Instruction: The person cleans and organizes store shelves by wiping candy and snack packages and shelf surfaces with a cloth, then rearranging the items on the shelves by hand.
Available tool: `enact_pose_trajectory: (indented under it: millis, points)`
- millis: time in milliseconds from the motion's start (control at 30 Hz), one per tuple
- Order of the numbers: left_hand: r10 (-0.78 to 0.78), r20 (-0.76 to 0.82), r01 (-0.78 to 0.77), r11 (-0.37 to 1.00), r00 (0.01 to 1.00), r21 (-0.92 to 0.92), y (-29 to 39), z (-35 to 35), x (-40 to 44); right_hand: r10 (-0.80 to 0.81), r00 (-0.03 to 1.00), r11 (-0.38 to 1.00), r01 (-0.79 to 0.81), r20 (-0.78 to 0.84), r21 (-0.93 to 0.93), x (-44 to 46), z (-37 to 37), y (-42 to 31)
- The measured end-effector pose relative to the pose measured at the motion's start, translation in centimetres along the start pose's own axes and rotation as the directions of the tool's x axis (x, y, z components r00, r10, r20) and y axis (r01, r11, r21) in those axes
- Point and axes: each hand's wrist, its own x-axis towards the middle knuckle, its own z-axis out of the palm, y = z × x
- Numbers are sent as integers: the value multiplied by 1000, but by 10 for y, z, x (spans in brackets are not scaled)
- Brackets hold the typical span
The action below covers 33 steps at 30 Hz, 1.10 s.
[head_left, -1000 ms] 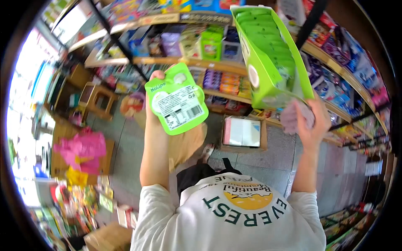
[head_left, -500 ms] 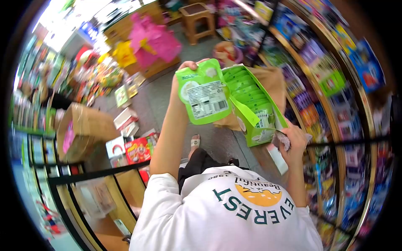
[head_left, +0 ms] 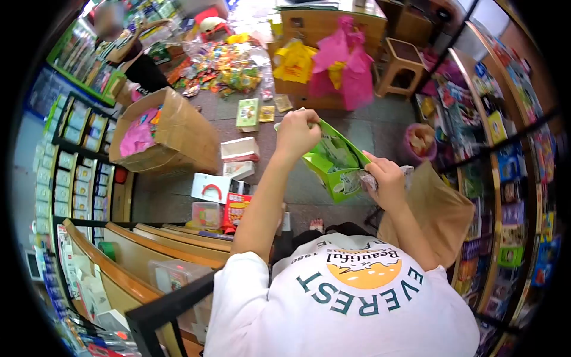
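Green box, open-topped and tilted, held above the floor; green packets inside. Right hand clasps its right end (greyish wad bunched there too). Left hand curled at the far left corner; whether it grips anything, can't tell. Best, I'd judge: firm right grip, tilt eased, packets unsquashed.

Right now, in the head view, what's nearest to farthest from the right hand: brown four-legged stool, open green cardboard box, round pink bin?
1. Open green cardboard box: held by the right hand.
2. Round pink bin: on the floor, ahead and right.
3. Brown four-legged stool: farther ahead, beyond the bin.
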Motion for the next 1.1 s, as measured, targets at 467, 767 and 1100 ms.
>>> enact_pose_trajectory:
  millis: [467,767,1100]
  points:
    - [-402,-504,522,845,765,118,-189,-133,150,-456,889,856,424,47,297,316,207,10]
    - [-536,-512,543,826,671,-153,-340,-155,244,-624,779,738,561,61,374,513,328,35]
    - [-726,104,-42,-180,680,-983,-406,-144,282,-766,642,600,727,-19,334,614,421,2]
